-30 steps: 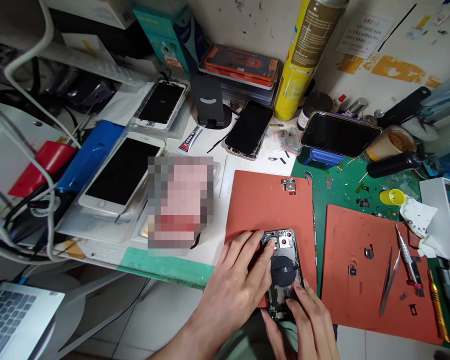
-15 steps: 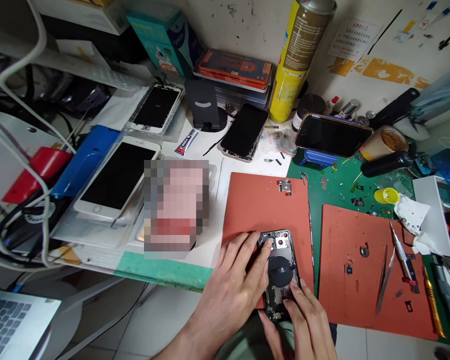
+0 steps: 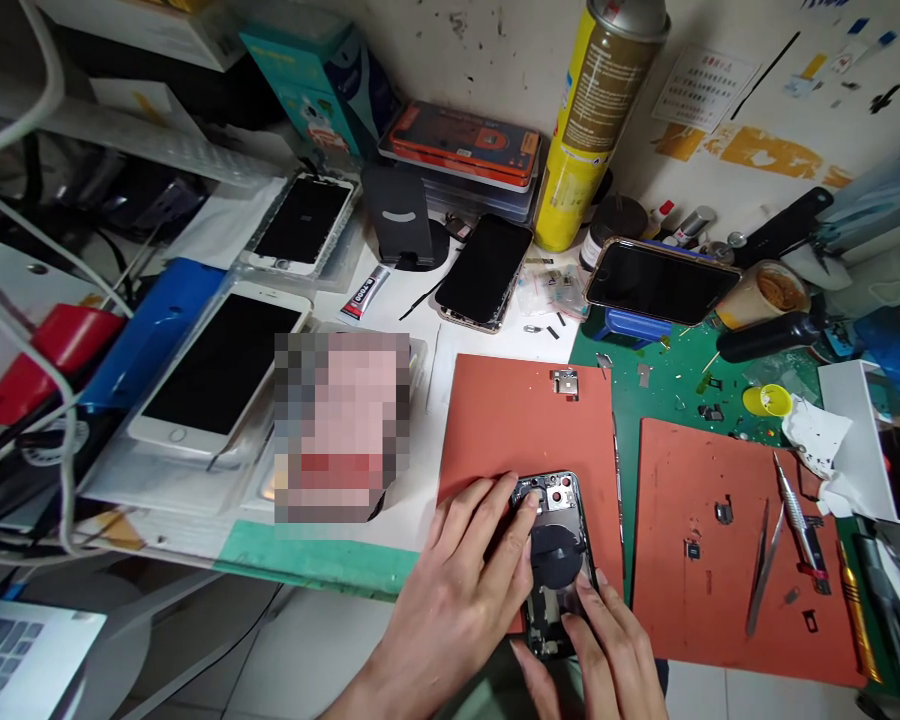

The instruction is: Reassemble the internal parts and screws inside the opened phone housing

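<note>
An opened phone housing (image 3: 557, 556) with a round black pad inside lies at the front edge of the left red mat (image 3: 525, 420). My left hand (image 3: 469, 575) holds its left side, with fingertips at the upper left inside corner. My right hand (image 3: 607, 640) grips its lower right edge, the thumb below near the bottom end. A small metal part (image 3: 565, 382) sits near the mat's top edge. To the right, tweezers (image 3: 763, 570) and a screwdriver (image 3: 801, 520) rest on a second red mat (image 3: 675, 600).
Phones surround the mats: a white one (image 3: 221, 370), a dark one (image 3: 484, 270), and one on a blue stand (image 3: 660, 280). A yellow spray can (image 3: 596, 120) stands behind. The green table strip (image 3: 315, 560) marks the front edge; cables (image 3: 66, 430) hang left.
The view has shifted slightly, so the table items appear a little lower and further left. Both hands keep nearly the same hold on the phone housing.
</note>
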Demonstrator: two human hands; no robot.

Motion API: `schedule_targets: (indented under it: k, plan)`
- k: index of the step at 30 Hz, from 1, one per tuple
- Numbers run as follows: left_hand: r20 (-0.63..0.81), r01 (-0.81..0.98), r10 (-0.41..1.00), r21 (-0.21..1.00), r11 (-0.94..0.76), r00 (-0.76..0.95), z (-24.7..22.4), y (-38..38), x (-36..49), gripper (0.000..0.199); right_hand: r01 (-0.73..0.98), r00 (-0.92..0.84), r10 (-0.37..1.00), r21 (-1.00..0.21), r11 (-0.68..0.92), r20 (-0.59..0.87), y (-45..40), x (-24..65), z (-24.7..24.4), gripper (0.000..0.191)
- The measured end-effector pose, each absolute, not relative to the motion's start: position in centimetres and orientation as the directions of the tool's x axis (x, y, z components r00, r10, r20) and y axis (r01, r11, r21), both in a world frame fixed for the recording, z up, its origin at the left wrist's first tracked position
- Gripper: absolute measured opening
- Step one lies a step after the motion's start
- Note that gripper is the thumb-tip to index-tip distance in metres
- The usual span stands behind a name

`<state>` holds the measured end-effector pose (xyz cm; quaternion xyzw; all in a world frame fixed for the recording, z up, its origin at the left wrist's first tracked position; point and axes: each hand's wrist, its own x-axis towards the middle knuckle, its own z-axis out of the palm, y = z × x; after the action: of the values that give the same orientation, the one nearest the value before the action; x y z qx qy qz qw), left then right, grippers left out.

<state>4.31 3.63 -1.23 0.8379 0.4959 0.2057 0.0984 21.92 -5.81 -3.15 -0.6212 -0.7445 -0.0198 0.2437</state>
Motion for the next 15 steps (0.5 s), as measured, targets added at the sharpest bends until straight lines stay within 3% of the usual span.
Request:
schedule_targets:
  k: [10, 13, 15]
  plan:
    - [0.277, 0.784, 0.867, 0.375, -0.495, 0.414, -2.1, 3.8, 3.2, 0.043, 0.92, -0.147, 0.863, -0.252, 0.299, 0.484, -4.3, 21.8, -2.9, 0.032]
    - [0.324, 0.677, 0.735, 0.292, -0.676, 0.595, -3.5, 4.3, 2.0, 0.044, 0.912, -0.176, 0.839, -0.236, 0.336, 0.515, -3.7, 21.5, -2.5, 0.05]
    - [0.394, 0.607, 0.693, 0.337, -0.72, 0.604, -4.6, 5.0, 1.6, 0.044, 0.912, -0.131, 0.806, -0.249, 0.326, 0.577, -3.4, 22.1, -1.9, 0.05]
